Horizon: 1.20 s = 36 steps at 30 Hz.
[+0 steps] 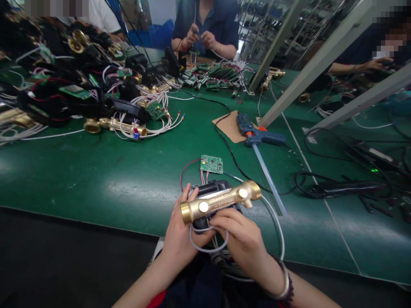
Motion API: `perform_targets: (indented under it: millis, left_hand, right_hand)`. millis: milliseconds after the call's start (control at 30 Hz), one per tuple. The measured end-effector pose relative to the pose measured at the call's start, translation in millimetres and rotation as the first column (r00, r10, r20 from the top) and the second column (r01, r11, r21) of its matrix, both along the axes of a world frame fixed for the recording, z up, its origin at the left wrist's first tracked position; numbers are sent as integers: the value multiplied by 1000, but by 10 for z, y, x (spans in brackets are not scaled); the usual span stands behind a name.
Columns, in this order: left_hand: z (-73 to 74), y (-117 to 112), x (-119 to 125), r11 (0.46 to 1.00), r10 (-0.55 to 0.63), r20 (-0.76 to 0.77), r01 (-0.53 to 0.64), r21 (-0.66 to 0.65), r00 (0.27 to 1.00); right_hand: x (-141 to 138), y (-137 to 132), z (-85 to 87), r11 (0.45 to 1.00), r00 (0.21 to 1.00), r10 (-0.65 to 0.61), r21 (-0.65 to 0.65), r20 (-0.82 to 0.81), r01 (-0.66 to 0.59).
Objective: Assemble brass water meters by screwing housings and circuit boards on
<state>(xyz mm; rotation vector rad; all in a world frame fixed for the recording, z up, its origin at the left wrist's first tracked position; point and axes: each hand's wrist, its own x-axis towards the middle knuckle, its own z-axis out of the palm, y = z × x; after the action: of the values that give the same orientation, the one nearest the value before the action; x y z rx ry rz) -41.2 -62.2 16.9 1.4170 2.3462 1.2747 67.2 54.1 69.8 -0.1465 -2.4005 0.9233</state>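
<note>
Near the table's front edge, a brass threaded pipe body lies across a black plastic housing. My left hand is closed around the left side of the housing, fingers up behind it. My right hand is pinched at the housing's near side, below the pipe, on a grey cable that loops beneath; its fingertips are partly hidden. Just beyond the housing a green circuit board lies on the table, joined by thin red and white wires. A white cable curves past my right wrist.
A blue glue gun with a long glue stick rests by brown cardboard. Brass meters, boards and cables are heaped at the left. Slanted metal posts stand at the right. A co-worker sits opposite behind piled circuit boards.
</note>
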Motion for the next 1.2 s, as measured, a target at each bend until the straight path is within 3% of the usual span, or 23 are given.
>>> perform_targets:
  millis: [67, 233, 400, 667, 767, 933, 1200]
  left_hand:
    - [12, 1, -15, 1000, -25, -17, 25, 4, 1000]
    - [68, -1, -36, 1000, -21, 42, 22, -12, 999]
    - [86, -20, -48, 998, -59, 84, 62, -29, 995]
    - [105, -25, -51, 997, -54, 99, 59, -50, 994]
    - [120, -18, -52, 998, -50, 82, 53, -43, 995]
    - [117, -14, -60, 998, -46, 78, 49, -39, 996]
    - [71, -29, -106, 998, -69, 18, 69, 3, 997]
  right_hand:
    - [33, 11, 12, 1000, 1000, 9, -13, 12, -9]
    - [173, 55, 100, 985, 989, 77, 143, 126, -95]
    - [221, 99, 119, 962, 979, 133, 216, 155, -165]
    - [148, 182, 137, 910, 989, 106, 390, 107, -140]
    - [145, 186, 89, 915, 992, 95, 386, 81, -119]
    - [141, 124, -8, 949, 1000, -22, 314, -10, 24]
    - [147, 144, -47, 947, 981, 188, 272, -42, -170]
